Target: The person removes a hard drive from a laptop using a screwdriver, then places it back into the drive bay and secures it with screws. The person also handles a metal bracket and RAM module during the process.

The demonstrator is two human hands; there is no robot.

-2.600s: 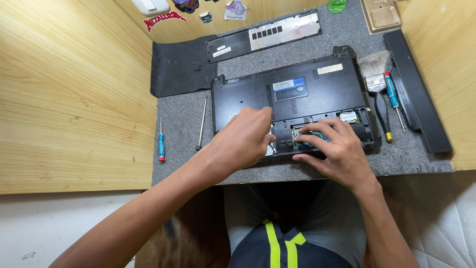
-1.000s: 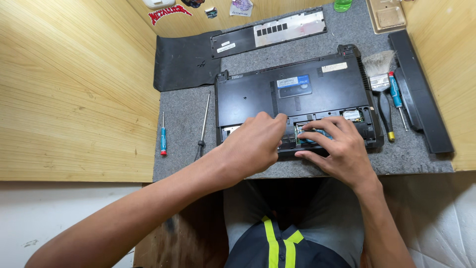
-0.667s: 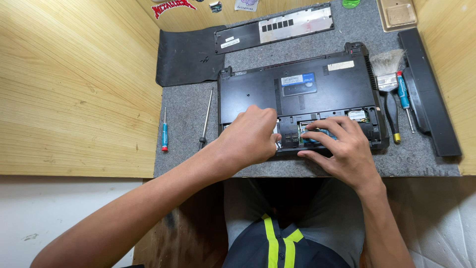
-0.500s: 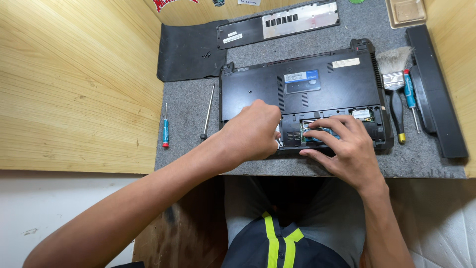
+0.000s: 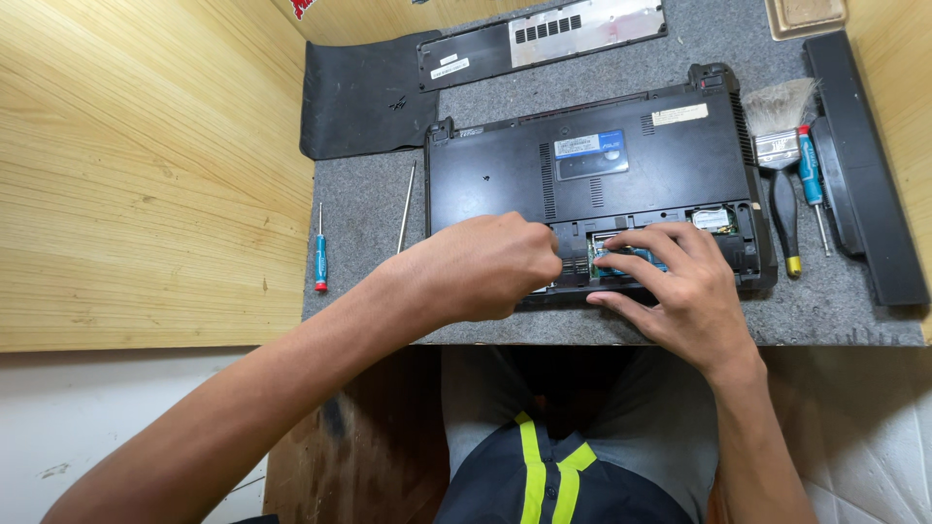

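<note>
A black laptop (image 5: 592, 184) is laid bottom-up on the grey felt mat (image 5: 369, 209) of the tabletop, in the middle of the frame. Its long access cover (image 5: 544, 39) is already taken off and set at the upper middle of the frame, next to a black flexible sheet (image 5: 364, 97). An open bay along the laptop's near edge is thereby exposed, and a small green memory board (image 5: 621, 260) is seen in it, partly hidden by fingers.

The left hand (image 5: 481, 267) is curled into a loose fist over the left part of the bay; whether anything is pinched in its grip cannot be told. The right hand (image 5: 680, 286) is spread, with its fingertips pressed on and around the board.

By the look of it, the opening-up is done and the work inside the bay is in hand; the board is judged still seated, and the cover is left to be refitted.

A blue-handled screwdriver (image 5: 319, 254) and a thin metal rod (image 5: 406, 206) are lying at the left of the laptop. At the right, a brush (image 5: 780, 146), a second blue screwdriver (image 5: 809, 180) and a long black battery bar (image 5: 859, 165) are kept just beside it. The bay is screened mostly by both hands.
</note>
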